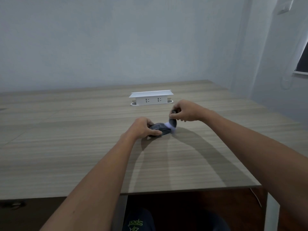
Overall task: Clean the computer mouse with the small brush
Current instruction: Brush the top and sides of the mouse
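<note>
A dark computer mouse (160, 129) lies on the wooden table (83, 147) near its middle. My left hand (143, 127) grips the mouse from its left side and holds it down. My right hand (185, 112) pinches a small brush (172, 122) with a dark handle and pale bristles. The bristles touch the right end of the mouse and look blurred.
A white pop-up socket box (150, 98) stands on the table just behind the hands. The table's near edge (183, 189) runs below my forearms, with my legs under it. A wall lies behind the table, and a window edge (303, 62) shows at far right.
</note>
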### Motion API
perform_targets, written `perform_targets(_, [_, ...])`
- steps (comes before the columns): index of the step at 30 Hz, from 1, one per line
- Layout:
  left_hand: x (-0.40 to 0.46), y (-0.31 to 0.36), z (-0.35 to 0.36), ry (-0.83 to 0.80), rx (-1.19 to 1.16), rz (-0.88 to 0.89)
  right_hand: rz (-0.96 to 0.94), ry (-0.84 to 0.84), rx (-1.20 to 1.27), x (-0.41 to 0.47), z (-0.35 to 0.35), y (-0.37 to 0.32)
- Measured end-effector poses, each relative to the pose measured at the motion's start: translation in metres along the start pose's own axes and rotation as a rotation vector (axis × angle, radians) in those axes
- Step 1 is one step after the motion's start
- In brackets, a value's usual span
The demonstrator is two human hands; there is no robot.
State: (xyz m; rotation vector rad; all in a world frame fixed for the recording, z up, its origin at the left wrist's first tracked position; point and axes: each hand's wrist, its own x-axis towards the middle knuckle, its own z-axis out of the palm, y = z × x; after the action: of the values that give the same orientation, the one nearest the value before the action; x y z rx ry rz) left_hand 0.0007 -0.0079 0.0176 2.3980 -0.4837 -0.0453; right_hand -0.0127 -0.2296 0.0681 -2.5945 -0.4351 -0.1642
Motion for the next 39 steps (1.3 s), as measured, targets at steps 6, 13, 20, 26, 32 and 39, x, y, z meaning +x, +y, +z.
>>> perform_targets(6, [-0.001,0.0,0.0,0.002,0.01,-0.009,-0.024,0.05,0.158,-0.002,0.0,-0.005])
perform_targets(13, [0.001,-0.002,0.001,0.003,0.0,-0.016,-0.021,0.093,0.071,-0.004,0.003,-0.002])
perform_targets(20, [-0.001,-0.002,0.002,0.002,-0.017,-0.014,0.0,0.061,0.001,-0.001,0.003,-0.007])
perform_targets(26, [-0.003,-0.006,0.003,0.005,-0.045,0.004,-0.02,0.038,-0.117,-0.001,0.004,-0.01])
perform_targets(32, [-0.007,-0.016,0.002,-0.006,-0.104,-0.002,-0.067,0.016,0.072,0.002,0.002,-0.02])
perform_targets(39, [-0.005,-0.019,0.005,0.024,-0.13,-0.02,-0.049,0.024,0.059,0.007,0.003,-0.024])
